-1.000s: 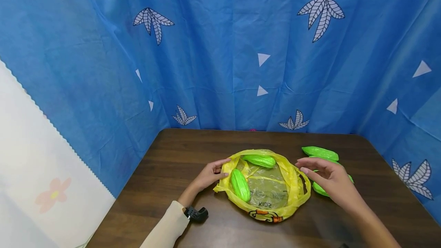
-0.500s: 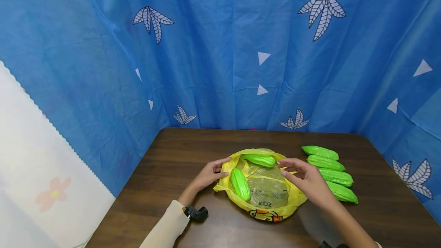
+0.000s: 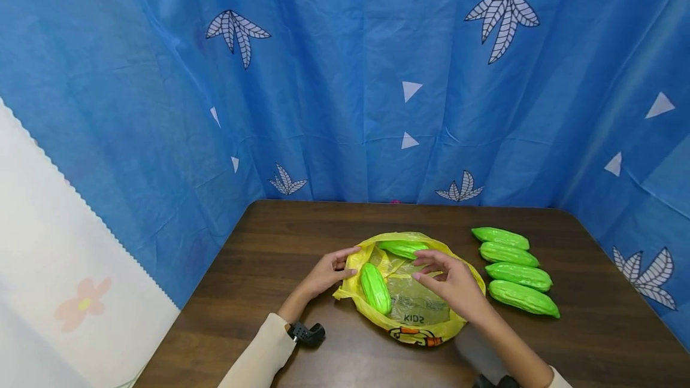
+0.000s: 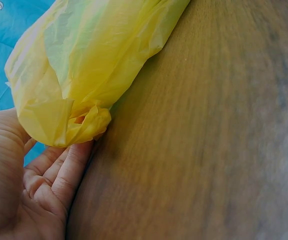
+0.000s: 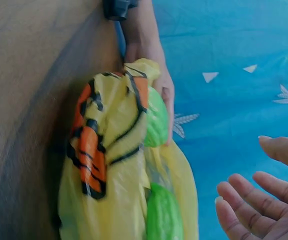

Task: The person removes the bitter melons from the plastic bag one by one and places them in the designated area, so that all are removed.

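A yellow plastic bag [image 3: 372,318] lies with its mouth spread on the table, printed with letters and orange and black marks. Inside it, one ridged green gourd [image 3: 375,289] lies at the left and another gourd [image 3: 400,248] at the back. At the bag's left rim, my left hand [image 3: 324,272] holds the plastic between thumb and fingers; in the left wrist view the bag hides the thumb's tip. My right hand [image 3: 451,282] hovers over the right half of the bag, fingers spread and slightly bent, holding nothing. In the right wrist view its fingers [image 5: 249,212] are apart from the bag.
Several more green gourds [image 3: 520,276] lie in a row on the brown wooden table [image 3: 302,226], right of the bag. Behind the table hangs a blue patterned curtain [image 3: 334,106]; a white cloth [image 3: 64,256] hangs at the left.
My right hand has moved left from beside the bag's right edge to above its opening, so the row of gourds now shows fully. My left hand has stayed at the rim.
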